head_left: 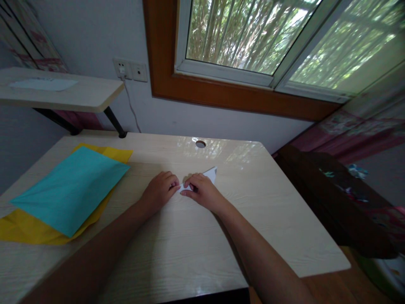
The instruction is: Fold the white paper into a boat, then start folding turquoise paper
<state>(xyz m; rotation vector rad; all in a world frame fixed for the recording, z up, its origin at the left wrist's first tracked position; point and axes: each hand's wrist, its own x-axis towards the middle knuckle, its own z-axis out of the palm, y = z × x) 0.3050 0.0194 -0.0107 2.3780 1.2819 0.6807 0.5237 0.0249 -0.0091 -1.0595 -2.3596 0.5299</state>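
Both hands, left point(160, 188) and right point(201, 190), pinching white folded paper point(211, 173) (mostly hidden) | teal sheet point(72, 185) left

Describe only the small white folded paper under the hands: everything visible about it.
The small white folded paper lies flat on the pale wood-grain desk, near its middle, below the round cable hole. It looks like thin paper folded to a pointed shape; one corner juts out past the right hand. The right hand covers most of it, and the left hand presses its near tip. Its fold pattern is hidden.
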